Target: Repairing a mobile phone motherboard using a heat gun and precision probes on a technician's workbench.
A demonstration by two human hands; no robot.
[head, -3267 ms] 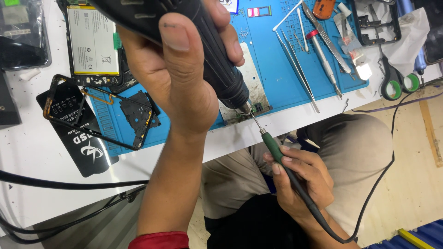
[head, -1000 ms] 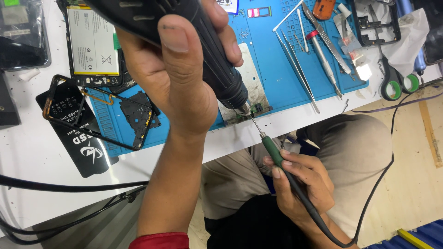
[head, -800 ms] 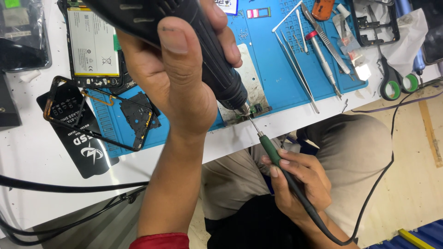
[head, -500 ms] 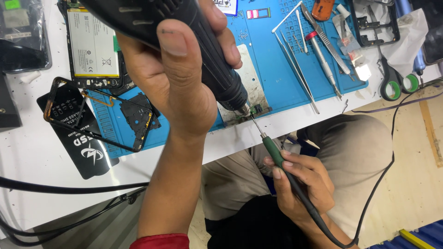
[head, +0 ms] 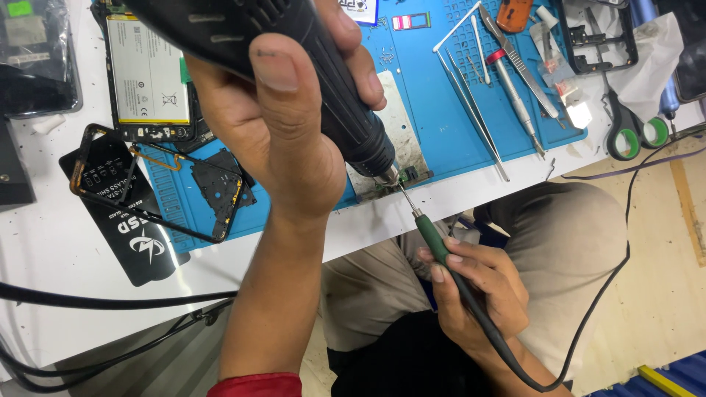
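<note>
left hand (head: 279, 140), closed tight around the black barrel of a hot-air gun (head: 294, 81), thumb laid along the top; the nozzle (head: 384, 175) points down at a small board (head: 404, 176) at the near edge of the blue mat (head: 456, 125). right hand (head: 478, 290), below the table edge and over the lap, pinches a green-handled iron (head: 434, 239) between thumb and fingers in a pen hold; its thin tip (head: 404, 197) reaches up to the board, meeting it just beside the nozzle. whether the tip touches the board cannot be told. a black cord (head: 625, 242) runs from the iron's rear, loops over the knee and up to the table. the board lies against a grey plate (head: 393, 125) on the mat. right of it, on the mat: tweezers (head: 471, 110), a screwdriver (head: 515, 103) with a red band. off the mat's right end: scissors (head: 629, 132) with green-lined loops. left of the gun: an opened phone (head: 147, 73) showing its white battery, a black frame (head: 220, 191), and a black card (head: 132, 235) on the white table (head: 59, 250). a red cuff (head: 254, 384) shows at the left wrist.
</note>
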